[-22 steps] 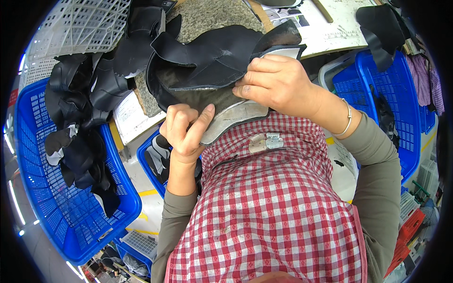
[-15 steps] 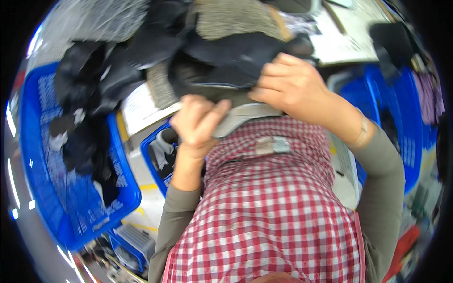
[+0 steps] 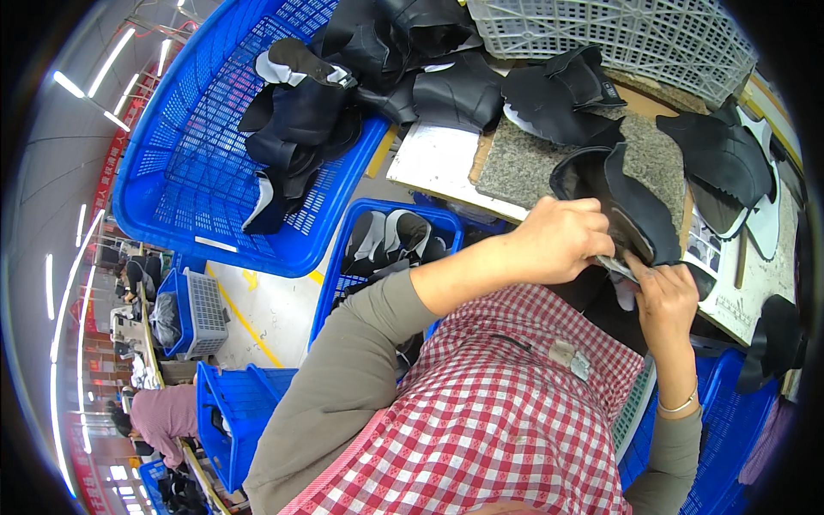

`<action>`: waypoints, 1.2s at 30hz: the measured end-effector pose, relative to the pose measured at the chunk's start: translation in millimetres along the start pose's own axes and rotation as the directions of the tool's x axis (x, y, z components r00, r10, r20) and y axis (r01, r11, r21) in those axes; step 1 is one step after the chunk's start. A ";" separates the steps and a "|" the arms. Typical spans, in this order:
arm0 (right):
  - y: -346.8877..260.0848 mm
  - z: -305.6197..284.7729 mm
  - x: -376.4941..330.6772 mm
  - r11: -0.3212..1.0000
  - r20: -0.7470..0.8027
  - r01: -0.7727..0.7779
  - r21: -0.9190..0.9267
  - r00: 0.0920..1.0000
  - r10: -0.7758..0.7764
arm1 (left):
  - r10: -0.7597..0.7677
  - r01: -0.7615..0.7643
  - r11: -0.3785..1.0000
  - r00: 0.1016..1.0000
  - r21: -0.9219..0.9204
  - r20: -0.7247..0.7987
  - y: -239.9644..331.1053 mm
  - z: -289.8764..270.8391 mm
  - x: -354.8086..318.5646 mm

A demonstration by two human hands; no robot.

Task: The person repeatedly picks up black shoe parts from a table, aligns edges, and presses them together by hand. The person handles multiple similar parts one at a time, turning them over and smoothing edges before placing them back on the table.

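A black shoe upper (image 3: 645,209) stands at the near edge of the worktable, its opening facing me. My left hand (image 3: 562,240) is closed on its near rim, fingers curled in a pinch. Just right of it, my right hand (image 3: 668,296) grips the same rim with thumb and fingers, a bracelet on the wrist. A pale lining edge shows between the two hands. Beneath and behind the upper lies a grey rough-textured board (image 3: 524,167). More black uppers (image 3: 558,107) rest on that board, and further ones (image 3: 717,159) lie to its right.
At the left, a large blue basket (image 3: 193,159) holds black pieces. A smaller blue basket (image 3: 330,283) with grey-and-black pieces stands beneath the table edge. A grey plastic crate (image 3: 601,39) sits at the back. Far left, another person (image 3: 163,421) bends over a bench.
My view has swung toward the left and the hands now appear further right in it. Both hands still hold the upper's rim, closer together than before.
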State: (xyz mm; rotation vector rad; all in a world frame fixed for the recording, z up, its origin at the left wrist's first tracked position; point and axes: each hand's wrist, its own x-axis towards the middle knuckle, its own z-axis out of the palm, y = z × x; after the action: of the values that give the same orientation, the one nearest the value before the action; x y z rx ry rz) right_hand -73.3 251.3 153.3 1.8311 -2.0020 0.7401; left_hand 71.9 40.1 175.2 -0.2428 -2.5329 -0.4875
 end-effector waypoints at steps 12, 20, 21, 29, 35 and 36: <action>40.4 -13.1 27.9 -0.167 0.158 -0.044 0.985 0.625 0.765 | 0.289 -0.130 0.758 0.945 -0.639 0.151 70.0 -33.2 44.4; 30.5 36.4 -15.0 -0.177 0.225 -0.160 0.971 0.374 0.900 | -0.710 0.174 -0.063 0.684 -0.983 0.167 13.7 -35.3 8.5; 26.8 37.6 -14.5 -0.150 0.203 -0.160 0.976 0.396 0.895 | -0.632 0.129 0.168 0.775 -0.977 -0.007 11.1 -35.7 8.8; -1.1 32.7 -6.3 -0.110 0.233 -0.271 0.956 0.478 0.847 | -0.610 0.491 0.028 0.699 -0.871 0.375 -8.4 48.5 17.2; 2.0 30.0 -14.0 -0.035 0.242 -0.384 0.923 0.507 0.828 | -0.670 0.389 -0.025 0.677 -0.921 0.304 -16.3 76.5 18.9; 2.7 30.9 -15.5 -0.038 0.248 -0.378 0.925 0.526 0.814 | -0.671 0.305 -0.040 0.697 -0.951 0.252 -19.6 80.3 19.7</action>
State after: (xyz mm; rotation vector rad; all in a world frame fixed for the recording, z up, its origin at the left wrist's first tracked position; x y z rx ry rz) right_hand -70.9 246.3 119.0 0.5821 -2.1450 2.8502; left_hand 11.7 54.8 117.1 0.3771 -1.4438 -2.2958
